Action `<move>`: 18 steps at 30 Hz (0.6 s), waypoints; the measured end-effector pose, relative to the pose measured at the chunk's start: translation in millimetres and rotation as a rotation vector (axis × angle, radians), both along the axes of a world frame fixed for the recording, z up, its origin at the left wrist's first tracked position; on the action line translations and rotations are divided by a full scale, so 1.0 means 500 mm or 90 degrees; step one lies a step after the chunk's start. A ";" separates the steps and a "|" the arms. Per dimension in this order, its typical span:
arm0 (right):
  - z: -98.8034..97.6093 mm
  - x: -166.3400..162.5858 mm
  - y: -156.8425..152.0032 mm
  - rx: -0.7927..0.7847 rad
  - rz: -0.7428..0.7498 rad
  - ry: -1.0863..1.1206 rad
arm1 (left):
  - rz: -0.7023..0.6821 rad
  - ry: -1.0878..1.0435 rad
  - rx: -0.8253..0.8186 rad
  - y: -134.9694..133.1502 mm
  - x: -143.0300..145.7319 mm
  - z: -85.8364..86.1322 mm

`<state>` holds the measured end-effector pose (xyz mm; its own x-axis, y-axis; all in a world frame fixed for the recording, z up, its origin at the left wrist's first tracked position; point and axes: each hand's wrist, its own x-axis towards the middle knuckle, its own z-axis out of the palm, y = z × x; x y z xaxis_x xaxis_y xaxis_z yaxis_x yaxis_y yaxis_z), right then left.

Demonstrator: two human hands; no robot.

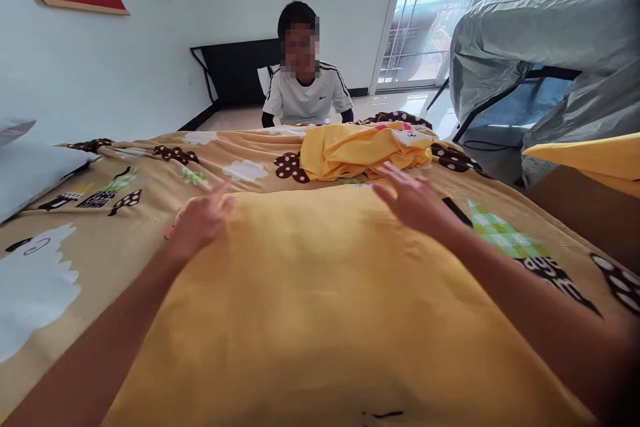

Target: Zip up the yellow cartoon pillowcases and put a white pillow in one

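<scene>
A large yellow pillow (305, 280), slightly blurred, lies right in front of me, with a small black printed line near the bottom of the view. At its far left corner is my left hand (205, 220), fingers apart and a little smeared. My right hand (413, 200) is at the far right corner, its fingers stretched out and spread. Neither hand grips anything; whether they touch the pillow's cover is hard to make out. Beyond my right fingertips rests a crumpled yellow cloth (345, 153) with a white printed animal face.
A patterned bedspread (115, 267) lies beneath everything. White pillows (40, 170) are at the left. Across the bed sits a person (305, 97) in a white shirt. On the right stand a grey-covered object (540, 27) and a brown box (590, 207) with yellow cloth over it.
</scene>
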<state>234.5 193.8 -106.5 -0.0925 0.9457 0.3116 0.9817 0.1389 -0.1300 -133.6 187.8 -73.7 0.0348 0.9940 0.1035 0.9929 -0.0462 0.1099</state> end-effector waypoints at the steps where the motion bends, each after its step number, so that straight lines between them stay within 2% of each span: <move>1: -0.003 -0.046 -0.050 0.014 0.085 0.033 | -0.087 -0.043 0.038 -0.039 0.042 -0.004; 3: -0.024 -0.123 -0.156 0.003 0.263 0.037 | -0.282 -0.054 0.080 -0.121 0.110 -0.035; 4: -0.039 -0.146 -0.205 0.006 0.316 0.032 | -0.352 -0.028 0.081 -0.161 0.130 -0.057; 6: -0.070 -0.158 -0.279 0.019 0.319 0.023 | -0.397 0.019 0.087 -0.226 0.130 -0.104; 7: -0.084 -0.147 -0.304 0.026 0.291 0.017 | -0.373 0.034 0.094 -0.251 0.110 -0.126; 9: -0.106 -0.100 -0.335 0.037 0.211 0.001 | -0.266 0.049 0.122 -0.288 0.041 -0.161; 13: -0.147 0.025 -0.376 0.064 0.050 -0.022 | -0.060 0.053 0.128 -0.352 -0.144 -0.217; 18: -0.205 0.145 -0.443 0.082 -0.116 0.023 | 0.060 0.029 0.111 -0.437 -0.351 -0.307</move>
